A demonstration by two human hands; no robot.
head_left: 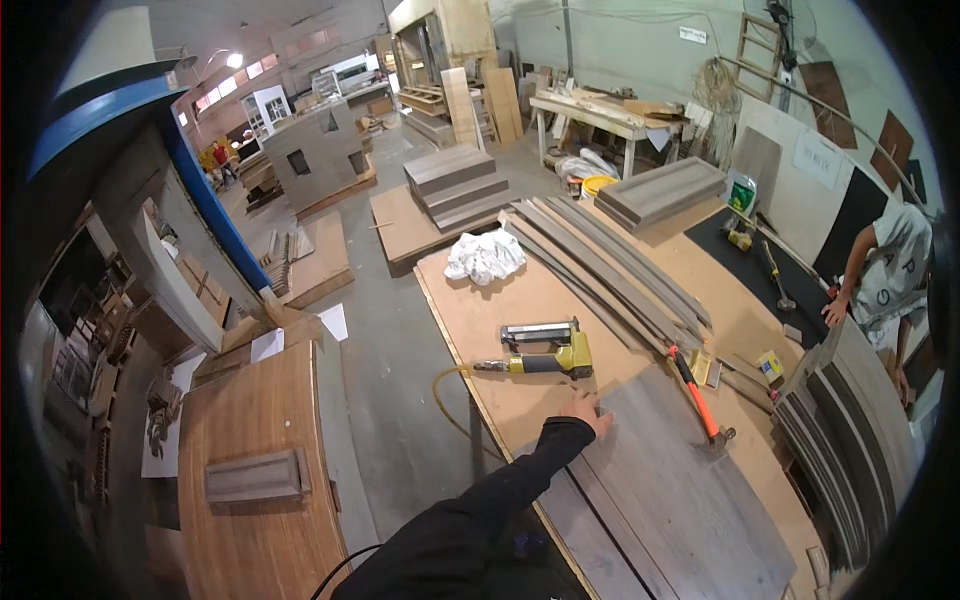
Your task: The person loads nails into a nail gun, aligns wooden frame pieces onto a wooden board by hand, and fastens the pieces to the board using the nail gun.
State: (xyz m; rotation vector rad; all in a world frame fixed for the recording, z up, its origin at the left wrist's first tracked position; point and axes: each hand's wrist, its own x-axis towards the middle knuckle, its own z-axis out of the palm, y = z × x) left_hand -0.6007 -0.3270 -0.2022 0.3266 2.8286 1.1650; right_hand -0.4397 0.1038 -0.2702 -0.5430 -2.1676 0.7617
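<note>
My left hand [585,410], in a black sleeve, is at the far left corner of a wide grey wood-grain board [690,470] lying on the workbench. Its fingers bend over the board's end, and their undersides are hidden. Along the board's left side runs a narrower grey board [585,530], with a dark gap between them. Just beyond the hand lies a yellow and black nail gun [550,352], attached to a yellow air hose [440,395]. A hammer with an orange-red handle [697,395] rests across the board's right edge. My right hand is out of view.
Long grey strips [610,265] and a crumpled white cloth [485,257] lie farther up the bench [470,330]. A co-worker [890,265] stands at the right, by stacked curved panels [850,440]. On the left stands a brown wooden table [250,410] holding a small grey panel [255,477].
</note>
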